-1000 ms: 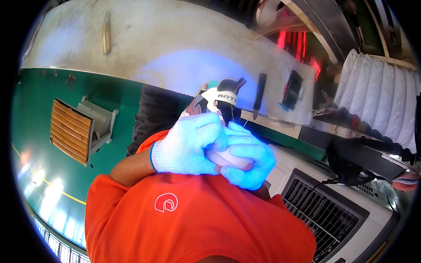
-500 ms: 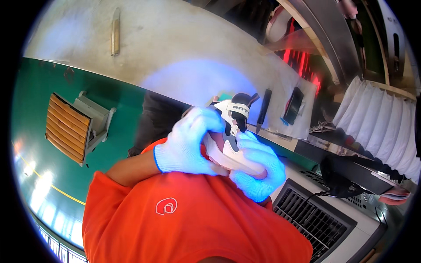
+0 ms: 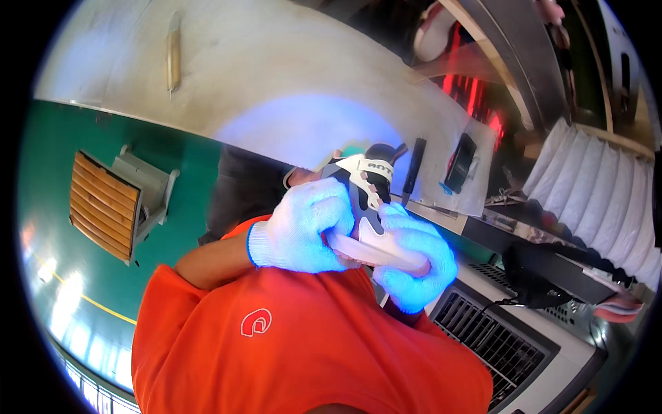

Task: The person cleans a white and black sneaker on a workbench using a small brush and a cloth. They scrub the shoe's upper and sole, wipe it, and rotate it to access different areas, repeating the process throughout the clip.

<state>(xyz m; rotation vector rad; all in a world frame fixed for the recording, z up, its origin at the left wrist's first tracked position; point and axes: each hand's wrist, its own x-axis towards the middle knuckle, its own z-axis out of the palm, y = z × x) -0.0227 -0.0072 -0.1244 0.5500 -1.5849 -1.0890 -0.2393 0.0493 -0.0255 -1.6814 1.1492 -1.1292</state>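
Observation:
A small shoe (image 3: 369,207) with a grey, white and black upper and a pale sole is held up in front of my orange shirt (image 3: 276,345). My left hand (image 3: 303,228), in a white knit glove, grips its heel end and sole from the left. In the same kind of glove, my right hand (image 3: 414,265) cups the sole from below and the right. The shoe's tongue and pull loop point upward.
A grey machine with a black vent grille (image 3: 493,338) stands at lower right. A pale worktop (image 3: 289,90) carries a dark pen-like tool (image 3: 412,172) and a black flat device (image 3: 460,162). A slatted wooden crate (image 3: 103,207) sits on the green floor at left. White ribbed padding (image 3: 600,193) hangs at right.
The shoe and both hands have shifted slightly right and lower, with my right hand sliding further under the sole. The view has tilted a little.

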